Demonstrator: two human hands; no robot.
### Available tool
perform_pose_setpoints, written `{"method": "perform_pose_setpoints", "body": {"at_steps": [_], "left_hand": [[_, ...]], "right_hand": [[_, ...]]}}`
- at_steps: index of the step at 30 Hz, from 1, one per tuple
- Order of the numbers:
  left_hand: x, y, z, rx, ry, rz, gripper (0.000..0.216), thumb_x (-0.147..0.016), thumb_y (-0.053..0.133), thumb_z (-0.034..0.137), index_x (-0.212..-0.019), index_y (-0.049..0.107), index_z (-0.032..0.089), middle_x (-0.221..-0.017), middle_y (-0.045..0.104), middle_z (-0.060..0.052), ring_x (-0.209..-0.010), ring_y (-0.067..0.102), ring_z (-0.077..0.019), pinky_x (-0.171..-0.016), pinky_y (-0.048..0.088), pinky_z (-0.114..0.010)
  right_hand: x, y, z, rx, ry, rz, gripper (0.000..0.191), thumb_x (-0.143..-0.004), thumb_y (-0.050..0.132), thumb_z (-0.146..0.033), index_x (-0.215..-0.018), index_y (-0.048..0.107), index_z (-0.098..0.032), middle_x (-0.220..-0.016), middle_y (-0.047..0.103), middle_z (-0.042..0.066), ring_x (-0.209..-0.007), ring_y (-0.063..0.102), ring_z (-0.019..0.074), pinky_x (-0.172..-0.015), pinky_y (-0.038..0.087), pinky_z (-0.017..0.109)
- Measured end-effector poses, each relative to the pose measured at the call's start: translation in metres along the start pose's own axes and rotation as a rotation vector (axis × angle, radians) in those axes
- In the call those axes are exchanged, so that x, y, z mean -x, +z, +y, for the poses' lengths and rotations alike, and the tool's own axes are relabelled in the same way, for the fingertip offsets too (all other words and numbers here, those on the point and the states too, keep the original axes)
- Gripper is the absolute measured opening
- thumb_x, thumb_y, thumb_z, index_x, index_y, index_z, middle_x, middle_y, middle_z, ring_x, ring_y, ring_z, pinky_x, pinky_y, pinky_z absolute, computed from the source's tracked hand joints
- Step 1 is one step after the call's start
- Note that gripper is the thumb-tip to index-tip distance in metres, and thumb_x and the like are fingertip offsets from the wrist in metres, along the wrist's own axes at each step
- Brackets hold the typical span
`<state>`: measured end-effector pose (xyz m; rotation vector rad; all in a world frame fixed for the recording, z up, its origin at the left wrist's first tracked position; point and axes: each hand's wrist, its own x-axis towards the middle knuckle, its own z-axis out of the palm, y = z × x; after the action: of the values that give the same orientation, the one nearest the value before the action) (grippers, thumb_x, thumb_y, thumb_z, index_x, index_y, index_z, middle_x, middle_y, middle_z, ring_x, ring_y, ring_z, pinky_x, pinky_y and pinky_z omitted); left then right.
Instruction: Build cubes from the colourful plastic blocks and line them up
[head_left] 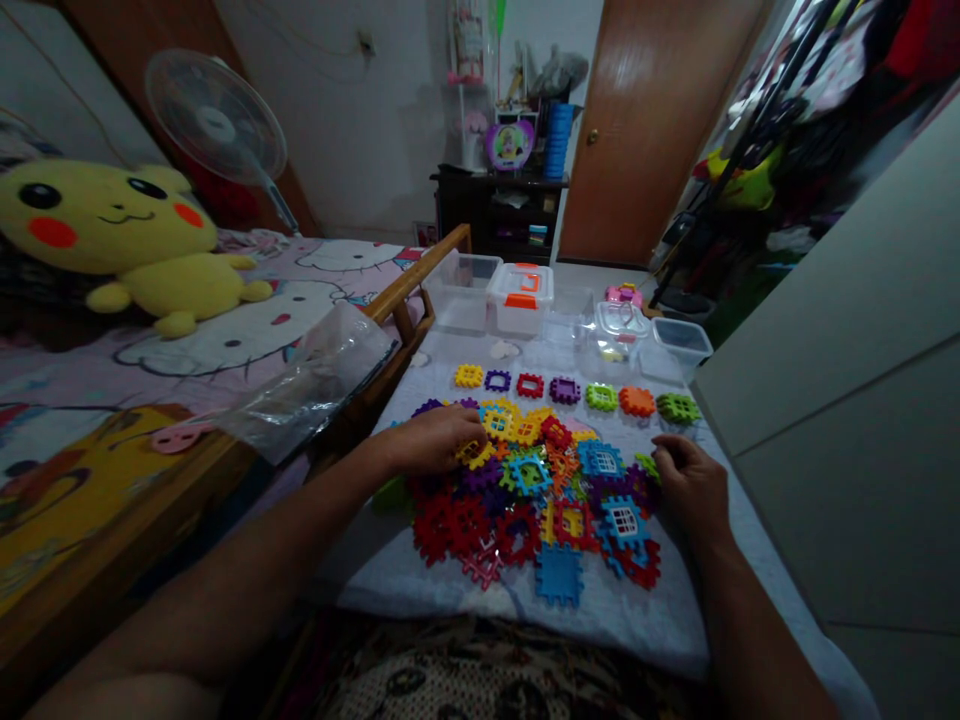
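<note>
A heap of coloured interlocking plastic tiles [540, 490] lies on a white cloth [622, 620] in front of me. Behind the heap, several single tiles stand in a row [564, 390], from yellow on the left to green on the right. My left hand [439, 440] rests on the heap's left side, fingers curled over a yellow tile [480, 452]. My right hand [690, 480] lies at the heap's right edge with its fingers bent down among the tiles; what they grip is hidden.
Clear plastic boxes [461, 290], an orange-latched case [521, 297] and lidded tubs [679, 345] stand behind the row. A wooden bed frame [409, 290] with a yellow plush toy [127, 235], a plastic bag [315, 380] and a fan [217, 120] lies to the left. A pale wall panel [840, 400] rises on the right.
</note>
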<state>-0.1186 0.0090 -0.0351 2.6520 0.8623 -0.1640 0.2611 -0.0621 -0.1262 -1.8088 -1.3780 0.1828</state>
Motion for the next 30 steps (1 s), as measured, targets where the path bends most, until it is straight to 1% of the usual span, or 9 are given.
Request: {"method": "perform_pose_setpoints", "body": {"at_steps": [5, 8, 11, 14, 16, 19, 22, 25, 30], "left_hand": [[0.002, 0.001, -0.002, -0.011, -0.031, 0.06, 0.02, -0.084, 0.054, 0.013, -0.096, 0.067, 0.021, -0.101, 0.067, -0.006, -0.095, 0.062, -0.0193, -0.085, 0.045, -0.028], [0.003, -0.002, -0.008, 0.004, -0.079, 0.138, 0.019, -0.089, 0.048, 0.017, -0.094, 0.066, 0.021, -0.095, 0.068, -0.006, -0.091, 0.062, -0.0191, -0.082, 0.046, -0.027], [-0.001, -0.008, -0.018, 0.074, -0.152, 0.189, 0.025, -0.091, 0.046, 0.021, -0.111, 0.061, 0.02, -0.097, 0.069, -0.005, -0.091, 0.063, -0.0184, -0.082, 0.046, -0.026], [-0.009, -0.011, -0.028, 0.13, -0.23, 0.129, 0.036, -0.092, 0.044, 0.023, -0.126, 0.054, 0.019, -0.094, 0.07, -0.003, -0.085, 0.065, -0.017, -0.077, 0.047, -0.024], [-0.015, -0.009, -0.034, 0.093, -0.257, 0.105, 0.035, -0.091, 0.045, 0.021, -0.124, 0.056, 0.019, -0.102, 0.07, -0.005, -0.093, 0.065, -0.018, -0.082, 0.047, -0.025], [-0.02, -0.004, -0.038, 0.011, -0.219, 0.12, 0.037, -0.088, 0.05, 0.023, -0.124, 0.056, 0.016, -0.125, 0.063, -0.011, -0.116, 0.059, -0.0223, -0.1, 0.042, -0.03], [-0.021, 0.003, -0.039, -0.015, -0.186, 0.117, 0.057, -0.082, 0.063, 0.029, -0.134, 0.048, 0.014, -0.138, 0.055, -0.015, -0.128, 0.051, -0.0273, -0.109, 0.037, -0.036], [-0.021, 0.008, -0.04, -0.015, -0.201, 0.115, 0.071, -0.075, 0.072, 0.026, -0.139, 0.043, 0.013, -0.143, 0.051, -0.017, -0.132, 0.047, -0.0291, -0.111, 0.035, -0.038], [-0.025, 0.013, -0.045, 0.008, -0.173, 0.115, 0.064, -0.077, 0.068, 0.021, -0.137, 0.046, 0.015, -0.141, 0.054, -0.015, -0.131, 0.05, -0.0268, -0.11, 0.037, -0.036]], "right_hand": [[0.0, 0.0, -0.003, -0.008, 0.018, 0.002, 0.031, -0.075, 0.054, -0.04, -0.087, 0.073, -0.018, -0.081, 0.074, 0.008, -0.071, 0.067, 0.0231, -0.072, 0.051, 0.034], [0.0, 0.0, -0.004, -0.013, 0.015, 0.004, 0.031, -0.075, 0.054, -0.04, -0.086, 0.072, -0.018, -0.08, 0.074, 0.008, -0.069, 0.066, 0.023, -0.072, 0.051, 0.034], [0.0, 0.0, -0.005, -0.008, 0.01, -0.003, 0.032, -0.075, 0.054, -0.04, -0.087, 0.072, -0.017, -0.08, 0.074, 0.008, -0.069, 0.066, 0.0229, -0.072, 0.051, 0.034], [0.0, -0.001, -0.004, -0.003, 0.009, -0.004, 0.032, -0.076, 0.053, -0.04, -0.087, 0.073, -0.017, -0.079, 0.074, 0.008, -0.068, 0.065, 0.0226, -0.07, 0.051, 0.033], [0.0, -0.001, -0.004, -0.003, 0.005, -0.002, 0.032, -0.075, 0.053, -0.04, -0.087, 0.073, -0.017, -0.078, 0.073, 0.008, -0.067, 0.065, 0.0223, -0.069, 0.05, 0.033], [0.0, -0.001, -0.003, -0.006, 0.009, 0.005, 0.032, -0.075, 0.054, -0.041, -0.087, 0.073, -0.017, -0.077, 0.073, 0.007, -0.065, 0.064, 0.0217, -0.069, 0.05, 0.033], [0.0, 0.0, -0.003, -0.006, 0.014, 0.012, 0.032, -0.075, 0.054, -0.041, -0.086, 0.073, -0.017, -0.075, 0.073, 0.007, -0.065, 0.064, 0.0218, -0.068, 0.05, 0.033], [0.0, -0.001, -0.004, -0.009, 0.004, 0.012, 0.032, -0.075, 0.054, -0.04, -0.086, 0.073, -0.017, -0.076, 0.073, 0.007, -0.066, 0.065, 0.0224, -0.068, 0.05, 0.033], [0.0, -0.001, -0.004, -0.007, 0.008, 0.014, 0.032, -0.075, 0.054, -0.041, -0.086, 0.073, -0.017, -0.078, 0.074, 0.008, -0.067, 0.065, 0.0228, -0.07, 0.051, 0.034]]}}
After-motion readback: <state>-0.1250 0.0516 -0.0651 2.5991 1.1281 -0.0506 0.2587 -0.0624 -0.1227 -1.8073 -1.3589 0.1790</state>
